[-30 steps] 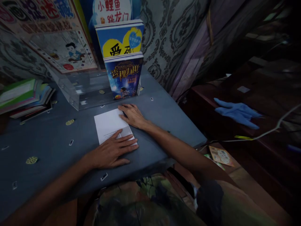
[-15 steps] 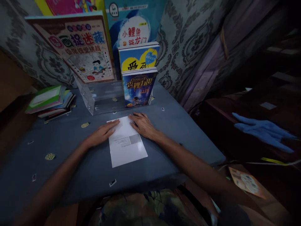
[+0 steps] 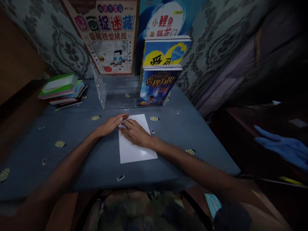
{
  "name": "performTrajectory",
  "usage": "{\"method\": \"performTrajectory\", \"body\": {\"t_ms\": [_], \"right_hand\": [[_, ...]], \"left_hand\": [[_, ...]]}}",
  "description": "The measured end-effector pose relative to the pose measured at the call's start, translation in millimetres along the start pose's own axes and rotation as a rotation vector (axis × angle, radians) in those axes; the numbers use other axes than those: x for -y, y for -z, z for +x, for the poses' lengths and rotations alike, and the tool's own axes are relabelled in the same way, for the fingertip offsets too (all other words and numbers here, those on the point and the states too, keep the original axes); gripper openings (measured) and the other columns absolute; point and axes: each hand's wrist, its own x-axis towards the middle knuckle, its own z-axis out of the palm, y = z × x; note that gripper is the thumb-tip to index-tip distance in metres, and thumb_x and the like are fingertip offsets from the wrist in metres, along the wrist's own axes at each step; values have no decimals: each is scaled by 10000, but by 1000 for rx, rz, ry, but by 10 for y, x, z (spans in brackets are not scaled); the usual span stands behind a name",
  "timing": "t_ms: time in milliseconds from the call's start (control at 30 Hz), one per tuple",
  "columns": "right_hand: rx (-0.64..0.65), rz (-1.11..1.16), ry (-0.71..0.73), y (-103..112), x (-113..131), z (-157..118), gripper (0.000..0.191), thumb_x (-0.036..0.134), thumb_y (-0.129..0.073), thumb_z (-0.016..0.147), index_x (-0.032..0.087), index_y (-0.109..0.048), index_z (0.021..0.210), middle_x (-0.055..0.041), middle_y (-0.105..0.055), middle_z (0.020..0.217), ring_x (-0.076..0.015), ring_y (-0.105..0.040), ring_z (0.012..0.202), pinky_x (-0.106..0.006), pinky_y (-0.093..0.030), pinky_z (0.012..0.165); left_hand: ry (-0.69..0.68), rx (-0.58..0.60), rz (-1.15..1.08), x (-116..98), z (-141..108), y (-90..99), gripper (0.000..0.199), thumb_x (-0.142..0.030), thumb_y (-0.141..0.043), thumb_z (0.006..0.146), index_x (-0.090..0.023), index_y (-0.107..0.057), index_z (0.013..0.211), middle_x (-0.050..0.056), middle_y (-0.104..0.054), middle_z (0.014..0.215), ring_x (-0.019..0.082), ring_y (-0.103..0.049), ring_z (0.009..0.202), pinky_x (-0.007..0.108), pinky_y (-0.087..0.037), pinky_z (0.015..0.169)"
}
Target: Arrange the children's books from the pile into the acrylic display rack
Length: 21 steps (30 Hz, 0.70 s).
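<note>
A white sheet or thin booklet (image 3: 134, 154) lies flat on the blue patterned tablecloth (image 3: 96, 170). My right hand (image 3: 136, 132) rests palm down across its upper left part, fingers somewhat spread and pointing left, covering some of the surface. At the upper left corner of the paper is my left hand (image 3: 112, 124), laid on its side along the edge with fingers stretched out. Its fingertips are close to those of my right hand. Neither hand holds anything.
Behind the paper, a clear acrylic stand (image 3: 115, 101) holds upright books, with a dark blue book (image 3: 157, 86) in front. A pile of books (image 3: 64, 89) sits at the back left. A blue glove (image 3: 284, 146) lies on a dark surface at the right.
My right hand has slid left across the paper towards my left hand. My left hand has moved to the paper's upper left edge and turned onto its side. The camera view has shifted.
</note>
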Motion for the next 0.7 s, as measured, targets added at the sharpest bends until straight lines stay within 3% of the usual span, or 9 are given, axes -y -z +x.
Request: {"method": "performTrajectory", "body": {"t_ms": [300,467,600,700], "right_hand": [[47,127,183,77,466,-479,313,286,-433,1048,187,-673,1225,-122,-608,1138,-233,-508,1063,-388,-473,956],[101,219,192,184,668,-648,290,264,-465,1038,185,-653,1244,-107,-619,1143,-216,-507,1036,-364,-471,936],[159,304,187,269,630,-658,296,279,-503,1030,177,-644,1269,-109,-621,1212,-206,-534,1096,-357,-468,984],[125,308,96,250,430,-615,393,296,-501,1031,160,-548,1397,-130,-594,1351,-208,-518,1253,-379,-440,1076]], "left_hand": [[14,-4,126,-108,-21,-7,746,-712,-269,971,-174,-534,1415,113,-547,1490,273,-487,1397,449,-309,1204],[13,-18,221,-132,-34,-8,708,-651,-257,996,-152,-554,1402,99,-551,1489,270,-482,1400,435,-321,1201],[3,-18,260,-126,-38,-14,679,-627,-254,1003,-177,-555,1412,77,-551,1491,269,-484,1401,439,-338,1193],[-4,-19,257,-100,-36,-28,695,-644,-250,998,-184,-547,1426,73,-539,1501,264,-470,1413,442,-322,1205]]}}
